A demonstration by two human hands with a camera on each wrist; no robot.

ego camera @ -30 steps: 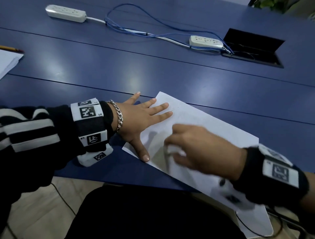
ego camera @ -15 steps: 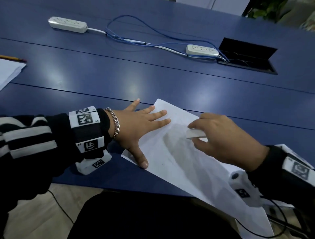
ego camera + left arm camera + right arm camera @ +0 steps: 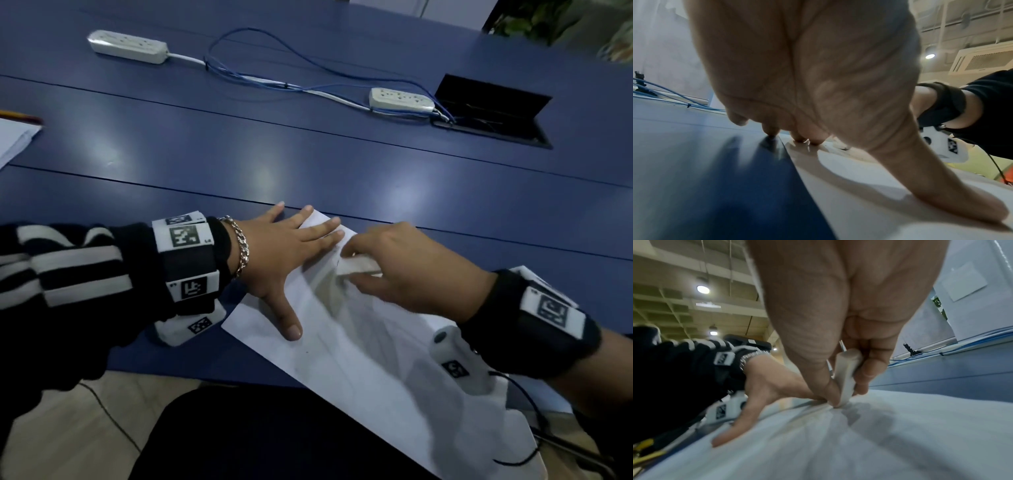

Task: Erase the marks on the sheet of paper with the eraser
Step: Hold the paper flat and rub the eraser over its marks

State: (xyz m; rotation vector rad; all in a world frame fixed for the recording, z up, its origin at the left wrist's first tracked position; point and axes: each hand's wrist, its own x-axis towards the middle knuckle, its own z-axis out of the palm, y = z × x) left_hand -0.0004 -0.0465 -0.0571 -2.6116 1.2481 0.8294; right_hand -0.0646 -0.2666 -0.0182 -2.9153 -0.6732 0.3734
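A white sheet of paper (image 3: pixel 359 359) lies slanted at the near edge of the blue table (image 3: pixel 308 154), its near end hanging over the edge. My left hand (image 3: pixel 291 253) lies flat with spread fingers on the sheet's far left corner, thumb (image 3: pixel 953 191) pressed on the paper (image 3: pixel 869 186). My right hand (image 3: pixel 404 270) pinches a white eraser (image 3: pixel 358 265) between thumb and fingers and presses its tip onto the sheet (image 3: pixel 879 434), just right of the left fingertips. In the right wrist view the eraser (image 3: pixel 846 378) stands nearly upright on the paper. No marks are plainly visible.
Two white power strips (image 3: pixel 128 46) (image 3: pixel 400 99) joined by blue cables (image 3: pixel 274 78) lie across the far side of the table, next to an open black cable hatch (image 3: pixel 489 113). Another sheet of paper (image 3: pixel 13 140) with a pencil (image 3: pixel 20 116) sits at the left edge.
My right hand with the eraser moved from the sheet's near part toward its far end, then slid left closer to my left fingertips. My left hand stayed flat on the corner.
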